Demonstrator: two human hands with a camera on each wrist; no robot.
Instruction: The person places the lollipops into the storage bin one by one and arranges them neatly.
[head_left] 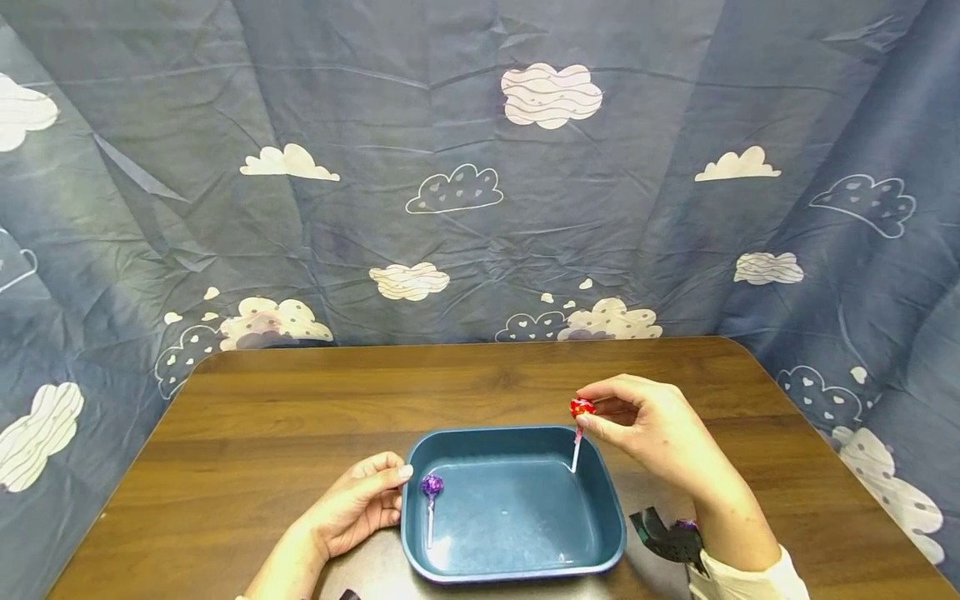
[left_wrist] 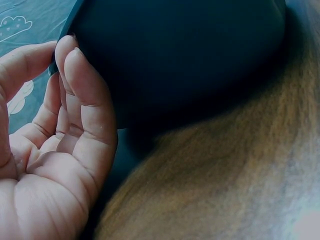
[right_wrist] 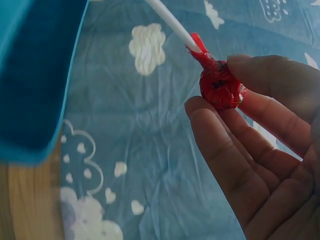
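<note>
My right hand (head_left: 637, 417) pinches a red-wrapped lollipop (head_left: 582, 407) by its candy head, with the white stick pointing down over the right rear corner of a blue plastic tray (head_left: 510, 577). In the right wrist view, the thumb and fingers hold the red lollipop (right_wrist: 220, 89) beside the tray's wall (right_wrist: 30, 145). My left hand (head_left: 363, 504) grips the tray's left rim between thumb and fingers, as the left wrist view also shows at the tray wall (left_wrist: 190, 60). Inside the tray, a purple-wrapped lollipop (head_left: 432, 487) lies near the left wall, stick toward me.
The tray rests on a brown wooden table (head_left: 315, 392). Partly hidden behind the black strap (head_left: 667, 537) at my right wrist is a small red and purple thing (head_left: 686, 524), its kind unclear. A blue cloud-patterned curtain (head_left: 375, 233) hangs behind the table.
</note>
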